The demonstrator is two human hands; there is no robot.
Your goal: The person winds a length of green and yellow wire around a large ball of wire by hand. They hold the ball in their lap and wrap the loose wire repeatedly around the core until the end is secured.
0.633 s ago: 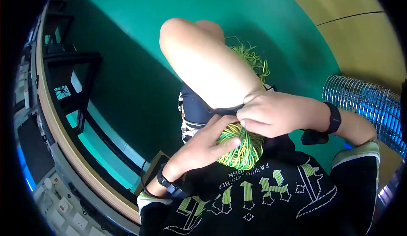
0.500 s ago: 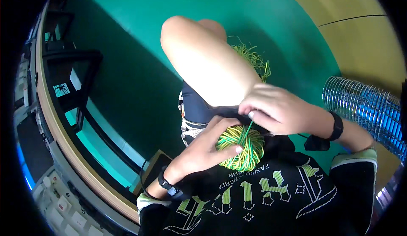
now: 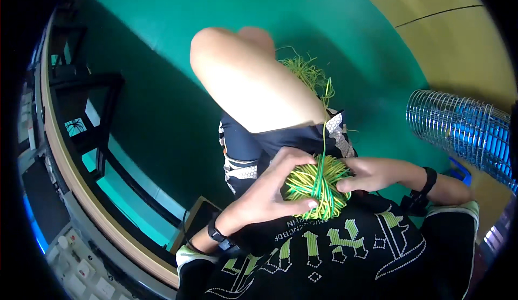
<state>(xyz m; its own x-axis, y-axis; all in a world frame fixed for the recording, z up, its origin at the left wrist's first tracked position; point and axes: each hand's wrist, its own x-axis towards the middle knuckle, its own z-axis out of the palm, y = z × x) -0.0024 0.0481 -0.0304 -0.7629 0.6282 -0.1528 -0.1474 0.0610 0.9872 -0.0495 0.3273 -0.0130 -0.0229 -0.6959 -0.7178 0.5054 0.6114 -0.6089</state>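
Between my two hands sits a ball of yellow-green wire (image 3: pixel 322 189), held over my lap against my black shirt. My left hand (image 3: pixel 272 189) grips its left side, thumb in front and fingers behind. On the right side my right hand (image 3: pixel 367 175) presses with its thumb, its other fingers mostly hidden behind the ball. A single strand (image 3: pixel 325 133) runs up from the ball, over my thigh, to a loose tangle of the same wire (image 3: pixel 305 72) beyond my leg on the green floor.
To the right stands a fan with a chrome wire cage and blue blades (image 3: pixel 458 125), near a yellow wall (image 3: pixel 431 41). A wooden-edged bench (image 3: pixel 89 219) with equipment curves along the left, above a black metal frame (image 3: pixel 110 122).
My right hand has let go of the strand it was pulling above the ball and now holds the ball's right side. The ball has shifted slightly right, and the strand hangs taut toward the tangle.
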